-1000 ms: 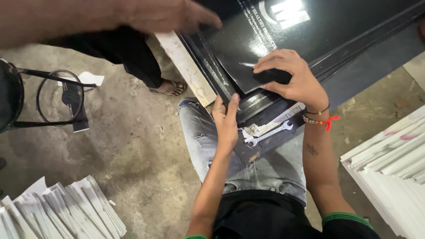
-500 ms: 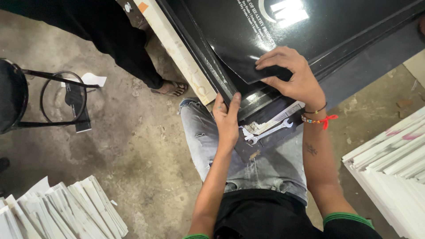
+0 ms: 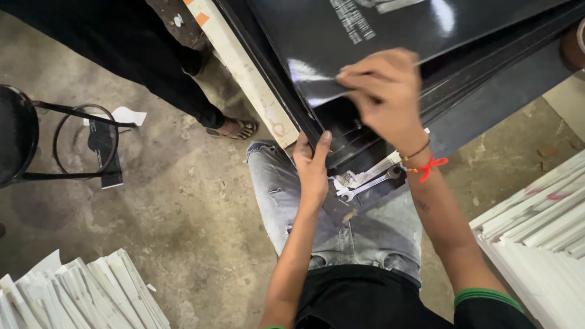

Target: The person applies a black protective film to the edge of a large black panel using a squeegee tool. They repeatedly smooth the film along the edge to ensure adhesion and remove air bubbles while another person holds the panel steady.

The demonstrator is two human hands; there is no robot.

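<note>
Right hand (image 3: 390, 97) now higher, fingers pinching the glossy black sheet (image 3: 365, 36); left hand (image 3: 312, 167) flat against stack edge (image 3: 304, 119).

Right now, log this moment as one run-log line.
left hand: steadies stack edge | right hand: pinches corner of glossy black sheet | wrench: on lap, untouched

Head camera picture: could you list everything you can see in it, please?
glossy sheets: a stack, black, top, on the work surface
spanner: one, silver, below the stack
stool: one, black metal, left
folded papers: a pile, white, bottom left
boards: a stack, white, right
other person's foot: one, sandalled, on the concrete floor
left hand: against the stack's edge
right hand: lifting the top sheet's corner
</note>
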